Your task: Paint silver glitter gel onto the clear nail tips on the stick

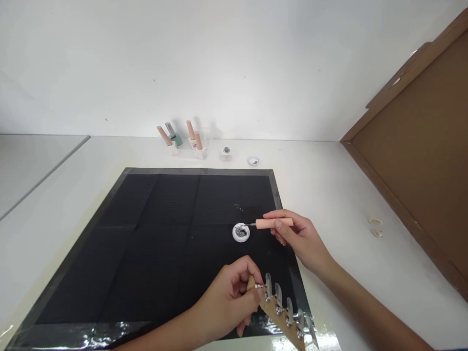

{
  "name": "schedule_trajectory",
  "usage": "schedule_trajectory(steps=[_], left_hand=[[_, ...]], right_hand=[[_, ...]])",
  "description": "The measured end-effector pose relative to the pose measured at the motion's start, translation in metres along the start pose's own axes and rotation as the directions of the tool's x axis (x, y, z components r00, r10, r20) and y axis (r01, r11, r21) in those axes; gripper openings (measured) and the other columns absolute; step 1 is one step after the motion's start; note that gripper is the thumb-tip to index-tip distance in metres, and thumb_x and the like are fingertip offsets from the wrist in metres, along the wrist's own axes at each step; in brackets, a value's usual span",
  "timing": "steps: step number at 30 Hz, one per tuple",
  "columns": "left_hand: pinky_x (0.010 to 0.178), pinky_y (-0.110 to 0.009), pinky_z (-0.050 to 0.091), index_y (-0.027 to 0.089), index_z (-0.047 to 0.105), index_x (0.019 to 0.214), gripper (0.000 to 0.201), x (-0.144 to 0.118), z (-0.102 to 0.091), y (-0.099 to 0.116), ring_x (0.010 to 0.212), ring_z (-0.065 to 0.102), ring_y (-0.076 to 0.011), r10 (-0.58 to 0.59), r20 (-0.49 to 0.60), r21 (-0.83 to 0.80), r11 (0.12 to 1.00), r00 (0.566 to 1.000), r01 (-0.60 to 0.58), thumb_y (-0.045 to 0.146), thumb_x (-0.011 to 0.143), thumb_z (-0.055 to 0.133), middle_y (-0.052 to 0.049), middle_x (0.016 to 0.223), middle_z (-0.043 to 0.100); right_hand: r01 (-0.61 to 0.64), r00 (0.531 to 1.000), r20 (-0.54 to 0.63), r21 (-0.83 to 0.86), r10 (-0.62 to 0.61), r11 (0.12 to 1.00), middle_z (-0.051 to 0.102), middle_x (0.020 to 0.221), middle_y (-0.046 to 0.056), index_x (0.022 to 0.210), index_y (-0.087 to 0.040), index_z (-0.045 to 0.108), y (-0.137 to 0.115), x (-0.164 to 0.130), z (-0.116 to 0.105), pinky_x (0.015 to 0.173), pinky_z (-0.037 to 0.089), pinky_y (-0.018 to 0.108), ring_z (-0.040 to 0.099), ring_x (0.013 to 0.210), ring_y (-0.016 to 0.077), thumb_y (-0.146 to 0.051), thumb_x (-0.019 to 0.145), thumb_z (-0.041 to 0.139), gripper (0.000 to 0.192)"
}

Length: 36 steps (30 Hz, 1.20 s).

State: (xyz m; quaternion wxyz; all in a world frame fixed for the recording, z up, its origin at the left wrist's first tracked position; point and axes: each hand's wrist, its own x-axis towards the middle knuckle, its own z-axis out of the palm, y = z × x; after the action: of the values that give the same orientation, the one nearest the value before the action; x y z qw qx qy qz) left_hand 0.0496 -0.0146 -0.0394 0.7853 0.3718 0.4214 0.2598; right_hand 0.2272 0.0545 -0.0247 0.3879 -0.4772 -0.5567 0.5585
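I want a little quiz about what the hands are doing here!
1. True or false: the right hand holds a brush with its tip at the small white dish.
2. What does the left hand hold?
A. a cup
B. a wooden stick with a row of nail tips
C. scissors
3. What colour is the mat?

Key: 1 true; 2 B; 3 black.

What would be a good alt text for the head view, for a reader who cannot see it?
Over a black mat, the right hand dips a small brush into a little round dish, and the left hand holds a stick with a row of nail tips. More brushes stand by the wall.
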Motion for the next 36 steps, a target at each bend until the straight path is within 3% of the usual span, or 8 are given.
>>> schedule_trajectory(steps=[7, 15, 19, 23, 30, 36], left_hand=[[0.025, -0.01, 0.032, 0.02, 0.044, 0.073, 0.03, 0.002, 0.001, 0.002, 0.028, 0.036, -0.0008, 0.001, -0.022, -0.023, 1.0, 1.0, -0.002, 0.04, 0.072, 0.066, 0.012, 0.048, 0.046], [0.025, -0.01, 0.032, 0.02, 0.044, 0.073, 0.032, 0.003, 0.001, 0.004, 0.028, 0.037, -0.0012, -0.006, -0.05, -0.05, 0.999, 0.999, 0.003, 0.042, 0.072, 0.067, 0.011, 0.049, 0.05], [0.025, -0.01, 0.032, 0.019, 0.044, 0.073, 0.033, 0.002, 0.003, 0.008, 0.029, 0.038, -0.0012, -0.025, -0.058, -0.057, 0.998, 0.998, 0.022, 0.042, 0.071, 0.068, 0.011, 0.048, 0.05], [0.025, -0.01, 0.033, 0.019, 0.044, 0.073, 0.036, 0.0, 0.003, 0.009, 0.029, 0.038, -0.0008, -0.017, -0.046, -0.07, 0.997, 0.999, 0.014, 0.044, 0.069, 0.069, 0.011, 0.048, 0.05], [0.025, -0.009, 0.033, 0.019, 0.045, 0.073, 0.04, 0.0, 0.001, 0.005, 0.028, 0.039, -0.0008, 0.028, -0.024, -0.091, 0.995, 0.999, -0.03, 0.048, 0.068, 0.07, 0.01, 0.048, 0.051], [0.026, -0.009, 0.033, 0.019, 0.045, 0.073, 0.041, -0.001, 0.0, 0.006, 0.028, 0.039, -0.0004, 0.04, -0.016, -0.102, 0.994, 0.999, -0.041, 0.05, 0.067, 0.071, 0.011, 0.047, 0.051]], right_hand=[[0.076, 0.997, -0.008, 0.278, -0.077, 0.958, 0.049, 0.055, -0.004, 0.092, -0.024, 0.065, -0.01, -0.001, -0.013, 0.045, 0.035, 0.025, 0.042, 0.045, 0.0102, -0.051, 0.079, 0.064, 0.03], [0.086, 0.99, 0.07, 0.375, -0.12, 0.923, 0.051, 0.065, -0.004, 0.097, -0.029, 0.065, -0.017, -0.006, -0.019, 0.045, 0.034, 0.025, 0.04, 0.047, 0.0095, -0.037, 0.072, 0.075, 0.028], [0.091, 0.982, 0.127, 0.339, -0.142, 0.936, 0.049, 0.058, -0.004, 0.094, -0.026, 0.068, -0.016, -0.007, -0.02, 0.046, 0.035, 0.025, 0.041, 0.047, 0.0092, -0.039, 0.081, 0.066, 0.018], [0.125, 0.969, 0.178, 0.236, -0.169, 0.964, 0.056, 0.065, 0.0, 0.082, -0.021, 0.068, -0.015, -0.009, -0.019, 0.048, 0.038, 0.025, 0.045, 0.05, 0.0099, -0.045, 0.082, 0.063, 0.024], [0.202, 0.908, 0.363, 0.063, -0.211, 0.977, 0.054, 0.065, -0.001, 0.083, -0.02, 0.064, -0.016, -0.013, -0.013, 0.049, 0.033, 0.023, 0.043, 0.054, 0.0107, -0.042, 0.088, 0.056, 0.025], [0.239, 0.901, 0.37, 0.013, -0.227, 0.971, 0.057, 0.065, 0.001, 0.077, -0.017, 0.062, -0.012, -0.012, -0.01, 0.046, 0.033, 0.022, 0.043, 0.053, 0.01, -0.038, 0.088, 0.056, 0.025]])
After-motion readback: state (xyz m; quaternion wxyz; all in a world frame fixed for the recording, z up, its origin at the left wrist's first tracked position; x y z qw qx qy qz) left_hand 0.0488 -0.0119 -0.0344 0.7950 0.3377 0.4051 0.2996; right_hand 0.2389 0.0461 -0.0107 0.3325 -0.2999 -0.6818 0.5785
